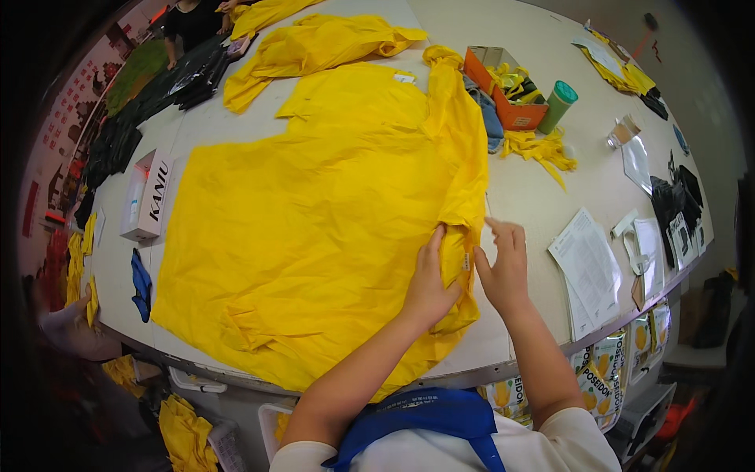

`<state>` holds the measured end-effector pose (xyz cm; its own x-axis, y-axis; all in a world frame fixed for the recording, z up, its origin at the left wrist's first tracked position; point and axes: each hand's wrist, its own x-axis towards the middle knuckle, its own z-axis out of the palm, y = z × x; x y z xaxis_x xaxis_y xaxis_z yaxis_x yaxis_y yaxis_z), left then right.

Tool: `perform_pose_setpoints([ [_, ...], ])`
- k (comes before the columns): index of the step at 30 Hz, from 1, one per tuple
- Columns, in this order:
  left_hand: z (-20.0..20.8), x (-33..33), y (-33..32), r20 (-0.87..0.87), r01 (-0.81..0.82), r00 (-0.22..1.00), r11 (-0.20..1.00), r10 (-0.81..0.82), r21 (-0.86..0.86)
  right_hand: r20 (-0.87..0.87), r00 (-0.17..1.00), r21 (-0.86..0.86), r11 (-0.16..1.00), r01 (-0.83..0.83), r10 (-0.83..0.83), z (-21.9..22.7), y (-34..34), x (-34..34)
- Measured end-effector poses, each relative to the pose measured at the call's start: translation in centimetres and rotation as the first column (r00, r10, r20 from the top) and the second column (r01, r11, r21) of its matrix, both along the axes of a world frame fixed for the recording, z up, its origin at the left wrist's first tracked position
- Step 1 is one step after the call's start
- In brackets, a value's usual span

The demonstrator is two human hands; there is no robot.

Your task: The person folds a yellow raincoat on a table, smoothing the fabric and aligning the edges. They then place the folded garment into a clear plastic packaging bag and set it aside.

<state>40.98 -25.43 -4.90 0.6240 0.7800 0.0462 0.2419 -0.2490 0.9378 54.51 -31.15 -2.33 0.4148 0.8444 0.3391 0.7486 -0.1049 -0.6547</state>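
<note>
A large yellow garment (314, 189) of thin fabric lies spread over the pale table, its long sleeve part (458, 134) bunched along the right side. My left hand (429, 282) presses on the garment near its right edge, fingers stretched forward and thumb apart; some fingertips are partly tucked at a fold. Just right of that edge, my right hand (506, 266) is open, thumb and fingers apart, with nothing visible in it. Between both hands, a small white label (465, 262) shows on the gathered fabric.
Ahead right stand an orange box (521, 116), a green cylinder (558, 106) and yellow strips (543, 149). Printed papers (586, 271) lie right. A white box (147, 197), blue cloth (141, 285) and dark garments (169, 98) lie left. Another person (193, 23) is across the table.
</note>
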Motion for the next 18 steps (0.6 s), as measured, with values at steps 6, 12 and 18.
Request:
perform_pose_setpoints([
  [6, 1.6, -0.4, -0.5, 0.003, 0.105, 0.995, 0.994, -0.105, -0.006, 0.069, 0.995, 0.077, 0.994, -0.078, 0.073, 0.0, 0.8, 4.0],
  [12, -0.6, -4.1, 3.4, 0.122, 0.326, 0.941, 0.941, -0.314, -0.094, -0.690, 0.719, -0.315, 0.862, -0.397, 0.079, 3.7, -0.2, 6.9],
  [18, 2.0, -1.6, 0.4, -0.137, 0.069, 0.990, 0.931, -0.021, 0.358, -0.734, 0.667, -0.171, 0.917, -0.360, 0.125, 2.0, -0.4, 5.7],
])
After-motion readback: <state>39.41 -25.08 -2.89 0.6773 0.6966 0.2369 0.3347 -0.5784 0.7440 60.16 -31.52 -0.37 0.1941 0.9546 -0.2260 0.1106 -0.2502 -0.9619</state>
